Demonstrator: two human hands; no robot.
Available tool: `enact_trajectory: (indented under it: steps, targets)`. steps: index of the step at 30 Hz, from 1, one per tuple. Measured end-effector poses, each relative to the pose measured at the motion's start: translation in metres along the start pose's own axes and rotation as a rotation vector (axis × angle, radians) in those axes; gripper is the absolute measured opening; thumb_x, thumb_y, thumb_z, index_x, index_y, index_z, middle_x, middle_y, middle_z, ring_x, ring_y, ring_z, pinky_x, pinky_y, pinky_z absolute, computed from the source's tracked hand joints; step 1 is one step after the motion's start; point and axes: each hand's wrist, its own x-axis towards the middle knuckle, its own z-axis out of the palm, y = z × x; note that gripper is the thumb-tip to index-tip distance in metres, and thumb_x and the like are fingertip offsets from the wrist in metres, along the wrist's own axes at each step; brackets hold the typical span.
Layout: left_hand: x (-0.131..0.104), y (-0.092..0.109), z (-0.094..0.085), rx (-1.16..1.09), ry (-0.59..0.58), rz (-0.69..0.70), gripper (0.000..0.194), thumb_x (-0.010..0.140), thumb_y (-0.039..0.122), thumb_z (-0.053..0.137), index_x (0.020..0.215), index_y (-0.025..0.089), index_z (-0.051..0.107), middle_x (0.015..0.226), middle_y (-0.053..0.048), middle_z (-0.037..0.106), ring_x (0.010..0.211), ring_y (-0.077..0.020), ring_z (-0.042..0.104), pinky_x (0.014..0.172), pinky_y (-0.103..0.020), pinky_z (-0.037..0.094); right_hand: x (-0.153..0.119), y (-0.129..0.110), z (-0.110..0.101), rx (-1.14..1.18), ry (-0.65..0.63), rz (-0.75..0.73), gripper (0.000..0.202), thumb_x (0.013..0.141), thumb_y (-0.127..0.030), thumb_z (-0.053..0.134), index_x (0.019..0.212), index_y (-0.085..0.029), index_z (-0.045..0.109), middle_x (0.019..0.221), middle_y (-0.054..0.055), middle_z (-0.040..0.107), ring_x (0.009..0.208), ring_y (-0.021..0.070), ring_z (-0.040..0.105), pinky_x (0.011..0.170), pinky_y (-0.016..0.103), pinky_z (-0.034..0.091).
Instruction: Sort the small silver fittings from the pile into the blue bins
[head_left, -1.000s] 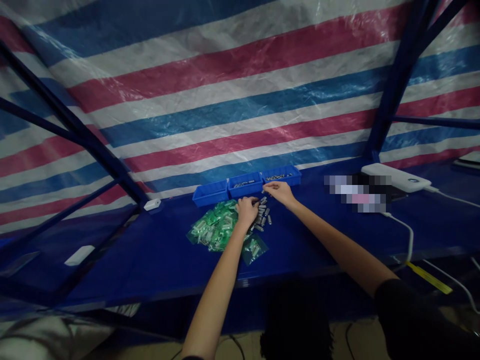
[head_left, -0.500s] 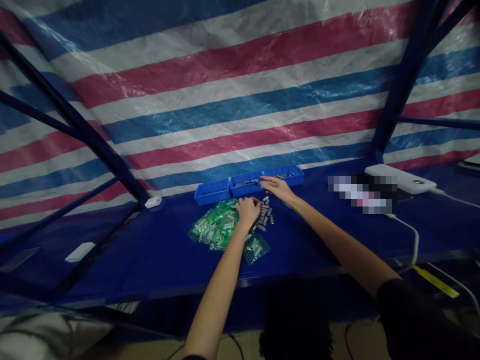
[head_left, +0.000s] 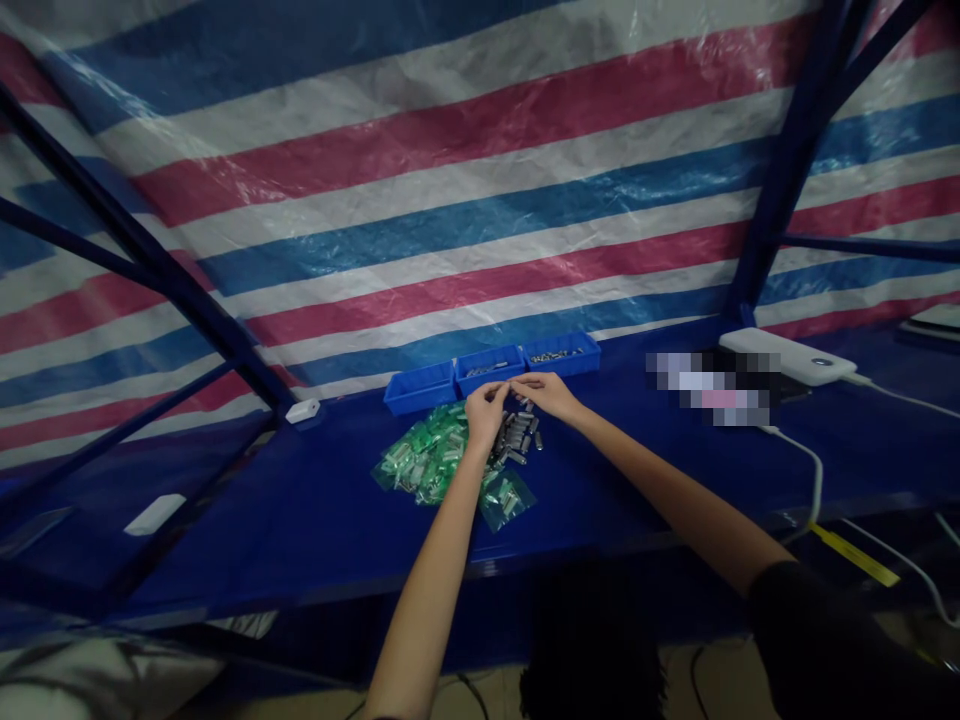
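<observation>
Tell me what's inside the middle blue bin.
Small, silvery pieces lie inside the middle blue bin. Whatever sits beneath them, or low at the near side, is covered.

One wide view, taken from my head, faced forward and down along my own arms. My left forearm (head_left: 439, 565) rose from the bottom edge and my right forearm (head_left: 675, 490) came in from the lower right, both leading away from the lens to my left hand (head_left: 484, 415) and right hand (head_left: 547, 393), small and just below the centre. The camera sat well back and above the blue table (head_left: 300, 510), which spanned the view; the striped sheet (head_left: 480, 160) behind it filled the upper half, and a strip of floor (head_left: 495, 695) showed beneath
</observation>
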Motion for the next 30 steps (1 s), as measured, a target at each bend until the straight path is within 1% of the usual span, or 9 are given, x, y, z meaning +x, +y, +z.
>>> enact_trajectory:
  steps: [4, 8, 12, 14, 17, 20, 22, 24, 30]
  targets:
    - [0.0, 0.003, 0.0, -0.116, 0.058, 0.008, 0.026, 0.076, 0.034, 0.057, 0.084, 0.012, 0.07, 0.086, -0.009, 0.071, 0.084, -0.0199, 0.064, 0.079, -0.029, 0.047, -0.003, -0.005, 0.006, 0.087, 0.039, 0.063, 0.028, 0.066, -0.032, 0.07, 0.086, -0.013, 0.069, 0.071, 0.008, 0.071, 0.07, 0.0194, 0.067, 0.057, 0.025, 0.052]
    - [-0.001, 0.007, -0.002, 0.022, 0.095, 0.083, 0.026, 0.078, 0.033, 0.055, 0.085, 0.013, 0.07, 0.088, -0.008, 0.071, 0.086, -0.0198, 0.063, 0.081, -0.03, 0.046, -0.006, -0.006, 0.011, 0.152, 0.028, 0.102, 0.027, 0.06, -0.03, 0.073, 0.078, -0.011, 0.069, 0.066, 0.005, 0.069, 0.066, 0.0167, 0.066, 0.065, 0.027, 0.051]
    - [0.002, 0.009, -0.009, 0.09, 0.037, 0.079, 0.026, 0.081, 0.029, 0.051, 0.086, 0.013, 0.07, 0.088, -0.007, 0.071, 0.086, -0.0185, 0.063, 0.081, -0.028, 0.046, -0.006, -0.007, 0.012, 0.143, 0.053, 0.067, 0.027, 0.062, -0.031, 0.071, 0.08, -0.011, 0.07, 0.066, 0.004, 0.069, 0.063, 0.015, 0.064, 0.063, 0.025, 0.05]
    - [0.005, 0.01, -0.017, 0.22, 0.036, 0.066, 0.026, 0.082, 0.03, 0.05, 0.09, 0.015, 0.07, 0.092, -0.007, 0.071, 0.087, -0.0189, 0.062, 0.082, -0.029, 0.045, -0.004, -0.009, 0.011, 0.123, 0.092, 0.048, 0.026, 0.065, -0.032, 0.068, 0.083, -0.012, 0.07, 0.066, 0.004, 0.068, 0.061, 0.0144, 0.063, 0.058, 0.024, 0.049]
    - [0.007, 0.011, -0.03, 0.572, 0.05, 0.053, 0.024, 0.081, 0.028, 0.052, 0.098, 0.02, 0.068, 0.105, -0.006, 0.067, 0.102, -0.0239, 0.055, 0.09, -0.038, 0.039, -0.001, -0.011, 0.007, 0.121, 0.154, 0.043, 0.024, 0.068, -0.029, 0.065, 0.085, -0.013, 0.07, 0.068, 0.005, 0.068, 0.06, 0.0136, 0.061, 0.054, 0.022, 0.048]
    - [0.005, 0.01, -0.039, 0.811, -0.089, 0.039, 0.027, 0.078, 0.025, 0.054, 0.102, 0.023, 0.065, 0.114, -0.005, 0.063, 0.112, -0.0269, 0.048, 0.094, -0.045, 0.033, 0.002, -0.009, 0.002, 0.113, 0.187, 0.056, 0.023, 0.068, -0.028, 0.064, 0.083, -0.013, 0.071, 0.069, 0.005, 0.069, 0.06, 0.0136, 0.062, 0.054, 0.022, 0.048]
    - [0.003, 0.01, -0.038, 0.885, -0.21, 0.033, 0.028, 0.077, 0.023, 0.052, 0.103, 0.023, 0.064, 0.116, -0.005, 0.062, 0.112, -0.0268, 0.048, 0.094, -0.045, 0.032, 0.004, -0.006, -0.001, 0.086, 0.194, 0.058, 0.022, 0.067, -0.028, 0.065, 0.081, -0.013, 0.071, 0.068, 0.005, 0.069, 0.059, 0.0136, 0.062, 0.054, 0.022, 0.048]
    - [-0.001, 0.009, -0.034, 0.946, -0.275, 0.042, 0.03, 0.077, 0.024, 0.051, 0.104, 0.021, 0.064, 0.115, -0.006, 0.062, 0.111, -0.0273, 0.047, 0.094, -0.045, 0.031, 0.005, -0.003, -0.003, 0.053, 0.206, 0.053, 0.021, 0.066, -0.028, 0.065, 0.079, -0.012, 0.071, 0.067, 0.005, 0.069, 0.057, 0.0135, 0.062, 0.055, 0.022, 0.049]
    - [-0.008, 0.007, -0.02, 1.063, -0.239, 0.112, 0.031, 0.085, 0.029, 0.043, 0.101, 0.019, 0.066, 0.107, -0.012, 0.063, 0.109, -0.0292, 0.046, 0.093, -0.045, 0.031, 0.011, -0.001, -0.007, -0.024, 0.243, 0.083, 0.014, 0.066, -0.023, 0.064, 0.073, -0.013, 0.071, 0.062, 0.004, 0.069, 0.054, 0.0138, 0.062, 0.056, 0.023, 0.05]
